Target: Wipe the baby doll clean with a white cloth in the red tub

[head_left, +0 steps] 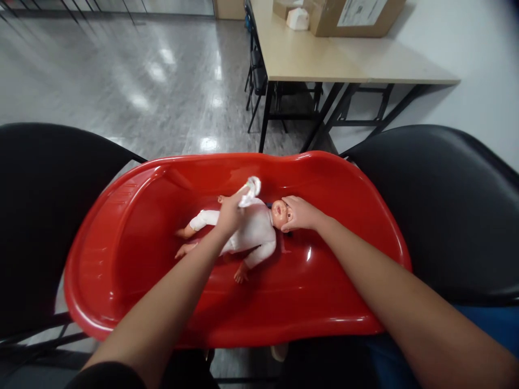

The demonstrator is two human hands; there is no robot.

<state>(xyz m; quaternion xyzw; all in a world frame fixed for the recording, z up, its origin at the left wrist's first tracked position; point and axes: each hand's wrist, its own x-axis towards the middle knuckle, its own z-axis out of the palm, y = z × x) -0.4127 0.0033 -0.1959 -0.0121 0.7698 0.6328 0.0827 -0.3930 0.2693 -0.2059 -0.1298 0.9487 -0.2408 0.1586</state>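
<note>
A baby doll (253, 229) in white clothing lies on its back in a red baby bathtub (344, 324), its head to the right and its feet to the left. My right hand (302, 213) is closed around the top of the doll's head, fingers over its brow. Above the doll's chest, my left hand (232, 213) grips a crumpled white cloth (251, 190). My left forearm crosses over the doll's legs and hides part of them. One doll hand rests on the tub floor at the near side.
A black chair (438, 200) stands at the tub's right end and another black chair (52, 205) at its left. Beyond the tub is a wooden table (316, 59) bearing a cardboard box (324, 19) and a small white object (298, 19).
</note>
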